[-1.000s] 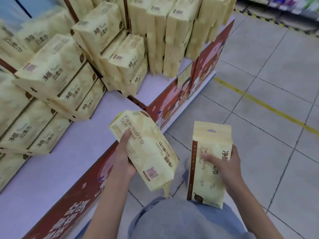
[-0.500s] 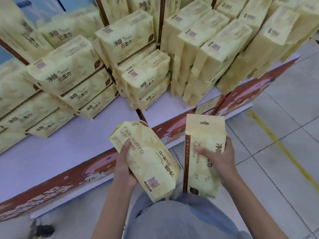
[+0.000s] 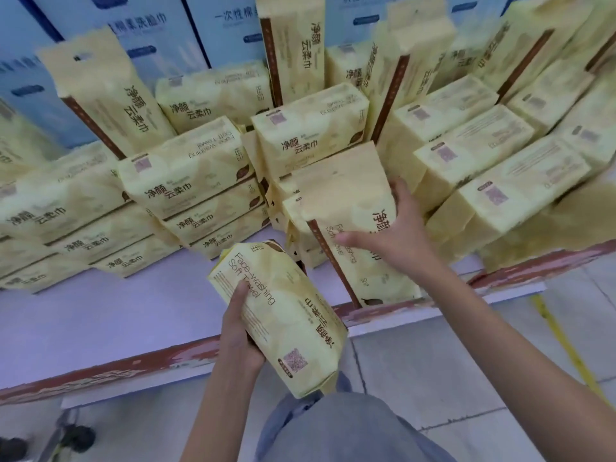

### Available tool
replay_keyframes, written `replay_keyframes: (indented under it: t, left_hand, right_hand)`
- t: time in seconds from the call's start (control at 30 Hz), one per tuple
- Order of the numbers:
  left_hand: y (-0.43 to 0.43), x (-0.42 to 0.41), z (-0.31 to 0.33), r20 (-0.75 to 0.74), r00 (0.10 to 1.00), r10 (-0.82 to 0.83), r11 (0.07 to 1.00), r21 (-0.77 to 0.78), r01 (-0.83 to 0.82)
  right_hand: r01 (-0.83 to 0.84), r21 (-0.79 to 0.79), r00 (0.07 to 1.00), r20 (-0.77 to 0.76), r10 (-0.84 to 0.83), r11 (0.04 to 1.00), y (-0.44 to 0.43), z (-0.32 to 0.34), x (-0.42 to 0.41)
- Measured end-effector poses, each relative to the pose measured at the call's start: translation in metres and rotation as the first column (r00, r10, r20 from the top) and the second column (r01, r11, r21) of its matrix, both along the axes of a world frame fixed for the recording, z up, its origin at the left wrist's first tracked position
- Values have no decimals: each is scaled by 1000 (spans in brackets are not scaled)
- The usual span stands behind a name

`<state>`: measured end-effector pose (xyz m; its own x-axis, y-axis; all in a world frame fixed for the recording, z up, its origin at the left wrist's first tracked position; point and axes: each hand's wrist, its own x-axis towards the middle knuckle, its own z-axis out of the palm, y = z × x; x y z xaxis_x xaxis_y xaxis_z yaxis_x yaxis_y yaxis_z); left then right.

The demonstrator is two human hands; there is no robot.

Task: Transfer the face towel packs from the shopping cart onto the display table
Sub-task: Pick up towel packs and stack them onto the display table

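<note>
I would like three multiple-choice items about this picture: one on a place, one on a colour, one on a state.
1. The right-hand pack is: A over the display table, B inside a cart, C on the floor.
2. The two held packs are: A blue, B pale yellow, C green.
3. The left hand: A lies flat on the table, B hangs empty, C grips the left-hand pack.
Answers: 1 A, the right hand holds it above the table's front part, before the stacked packs; 2 B, both wrappers are yellow; 3 C, its fingers curl round the pack.
</note>
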<state>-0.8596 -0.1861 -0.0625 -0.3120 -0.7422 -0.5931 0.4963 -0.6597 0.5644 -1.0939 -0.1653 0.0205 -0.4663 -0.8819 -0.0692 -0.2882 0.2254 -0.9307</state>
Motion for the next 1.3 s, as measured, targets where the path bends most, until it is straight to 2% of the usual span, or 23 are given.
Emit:
replay_keyframes:
  t: [0.17, 0.27, 0.3, 0.37, 0.43, 0.47, 0.53, 0.6, 0.7, 1.03, 1.3]
  left_hand:
    - [-32, -10, 5, -12, 1000, 16, 1000, -22, -16]
    - [-42, -11, 8, -22, 999, 38, 999, -35, -39]
    - [-43, -11, 9, -27, 998, 48, 998, -41, -49]
    - [-45, -11, 10, -42, 996, 83, 995, -43, -85]
    - [-45, -11, 12, -33, 992, 120, 992, -37, -121]
    - [-45, -12, 12, -22, 991, 135, 990, -34, -136]
    - [-44, -13, 12, -7, 987, 160, 987, -30, -160]
    - [-43, -15, 12, -1, 983, 182, 983, -24, -182]
    - [-40, -19, 11, 10, 978, 209, 978, -18, -209]
    - [-27, -38, 9, -35, 968, 247, 968, -33, -248]
    - [-22, -49, 15, -25, 964, 264, 963, -56, -265]
  right_hand:
    - [-212, -67, 942, -279, 186, 975, -72, 46, -7]
    - [-357, -39, 831, -470, 298, 933, -104, 59, -8]
    - [-414, 6, 753, -560, 346, 910, -113, 60, -9]
    - [-507, 139, 520, -738, 431, 851, -127, 56, -11]
    - [-545, 278, 276, -831, 482, 791, -134, 44, -13]
    - [-554, 335, 183, -844, 505, 762, -136, 37, -15]
    - [-567, 416, 57, -842, 537, 711, -138, 22, -20]
    - [-568, 452, -22, -844, 536, 688, -139, 11, -24]
    - [-563, 439, -57, -866, 497, 701, -144, 4, -29]
    - [-528, 387, -31, -899, 437, 756, -139, -7, -39]
    - [-567, 363, -43, -909, 414, 739, -135, -11, -30]
